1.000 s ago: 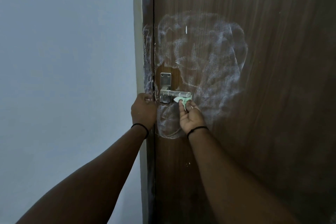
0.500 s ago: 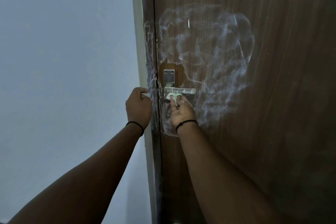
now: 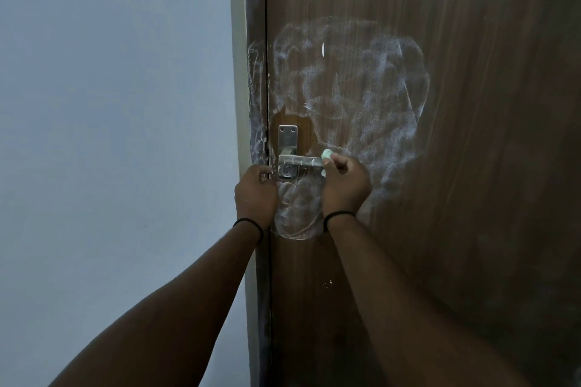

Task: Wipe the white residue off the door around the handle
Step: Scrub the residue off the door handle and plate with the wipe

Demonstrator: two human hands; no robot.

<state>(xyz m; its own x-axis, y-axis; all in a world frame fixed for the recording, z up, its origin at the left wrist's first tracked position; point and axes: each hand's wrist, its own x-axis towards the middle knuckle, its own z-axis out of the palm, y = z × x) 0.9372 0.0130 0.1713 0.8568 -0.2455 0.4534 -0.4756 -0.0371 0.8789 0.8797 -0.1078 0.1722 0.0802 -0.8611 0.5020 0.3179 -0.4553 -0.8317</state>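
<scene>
While the left hand (image 3: 256,190) grips the brown wooden door's (image 3: 471,166) edge, the right hand (image 3: 344,187), closed on a pale green cloth wad (image 3: 327,154), rubs at the silver metal lever handle's (image 3: 301,161) tip; the broad white residue (image 3: 361,97) above likely needs wider strokes next.

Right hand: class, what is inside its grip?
The right hand grips a pale green cloth at the handle tip; only small bits show, the fingers cover the rest.

Door (image 3: 471,166): brown wood-grain, upright. Bears a metal handle (image 3: 301,161) with plate near its left edge; white residue (image 3: 371,97) smeared above, right of and below the handle.
</scene>
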